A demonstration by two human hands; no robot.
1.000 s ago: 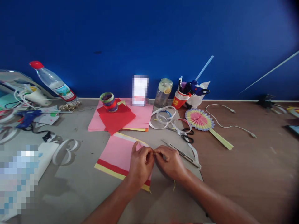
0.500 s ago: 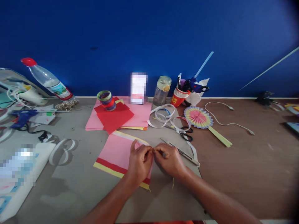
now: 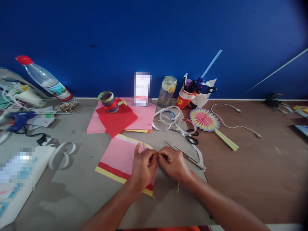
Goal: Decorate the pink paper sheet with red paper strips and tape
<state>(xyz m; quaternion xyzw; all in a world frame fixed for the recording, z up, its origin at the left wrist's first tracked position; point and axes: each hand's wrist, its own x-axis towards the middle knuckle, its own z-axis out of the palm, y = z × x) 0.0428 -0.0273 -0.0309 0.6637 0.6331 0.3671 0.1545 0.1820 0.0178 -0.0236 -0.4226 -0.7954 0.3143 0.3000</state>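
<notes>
A pink paper sheet (image 3: 117, 155) with red and yellow bands along its near edge and a pale strip along its far edge lies at a slant on the grey surface. My left hand (image 3: 145, 163) is over its right part, fingers closed in a pinch at the sheet's right edge. My right hand (image 3: 173, 163) is closed too, its thumb and finger meeting the left fingertips. Whatever is pinched there is too small and hidden to name. Just right of my right hand lies a cutter knife (image 3: 192, 160). A thin yellow scrap (image 3: 178, 187) shows below my right wrist.
Pink sheets (image 3: 146, 120), red paper (image 3: 119, 118) and a wrapped tape roll (image 3: 109, 102) lie behind. White rolls (image 3: 166, 112), scissors (image 3: 192, 139), a pleated paper fan (image 3: 205, 120) and a red cup (image 3: 184, 98) sit to the right. A glue gun (image 3: 21, 121) and bottle (image 3: 53, 85) are left.
Both hands stay pinched together at the same spot on the sheet's edge. The view has shifted very slightly; nothing on the table has visibly moved.
</notes>
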